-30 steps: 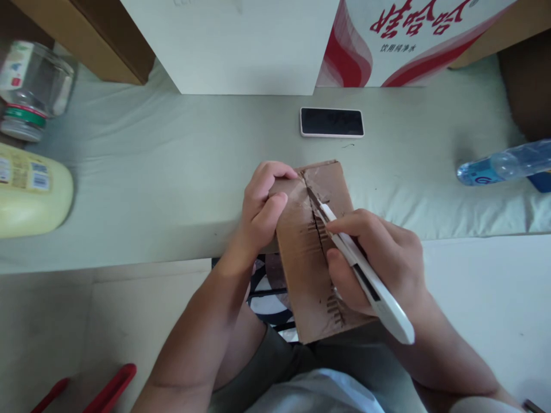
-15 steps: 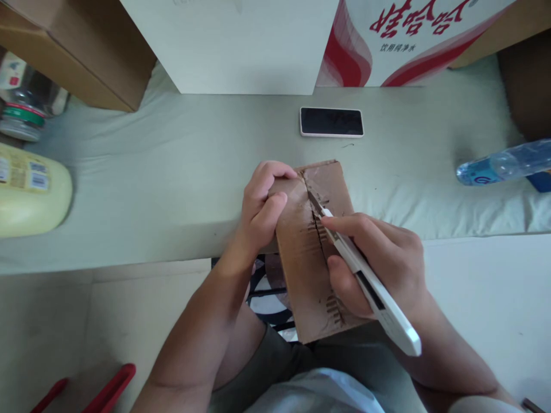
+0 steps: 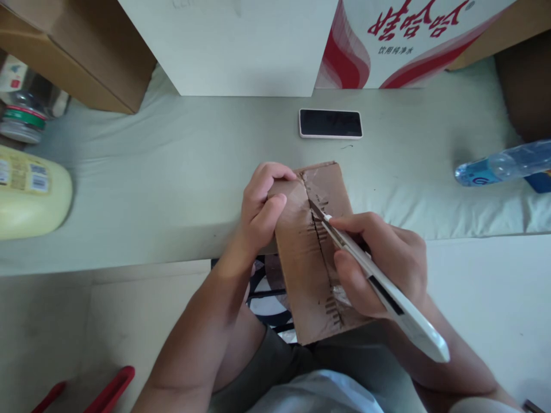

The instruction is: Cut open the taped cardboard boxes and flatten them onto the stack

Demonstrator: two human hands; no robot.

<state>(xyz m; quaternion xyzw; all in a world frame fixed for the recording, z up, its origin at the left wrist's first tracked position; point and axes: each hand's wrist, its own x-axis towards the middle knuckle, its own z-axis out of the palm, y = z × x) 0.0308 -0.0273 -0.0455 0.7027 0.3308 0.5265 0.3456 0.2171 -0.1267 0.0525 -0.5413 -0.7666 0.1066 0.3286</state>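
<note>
Working at the middle seam (image 3: 322, 252) of a small cardboard box (image 3: 297, 275), the person holds a white cutter (image 3: 419, 324) in the right hand (image 3: 387, 258), closed around its body. The blade (image 3: 317, 210) is out, and its tip touches the seam near the far end of the box. The left hand (image 3: 264, 203) grips the far left corner, with the thumb pressed on the top face. The box lies slightly turned, its near end above the dark shorts (image 3: 267, 355) and its far end over the edge of the pale green cloth (image 3: 172, 195).

In my judgement, the step in hand is the cutting along this seam. Some clear tape (image 3: 340, 294) looks loose near the right thumb. The next move, I think, calls for a shallow blade and a firm left grip — the left fingers must be out of the blade's way, because they are quite near.

Beyond the box, a phone (image 3: 330, 124) lies flat on the cloth, and behind it stands a large white carton (image 3: 241, 46). A clear bottle (image 3: 482, 172) lies at the right side — at the left side there is a pale yellow container (image 3: 34, 201).
</note>
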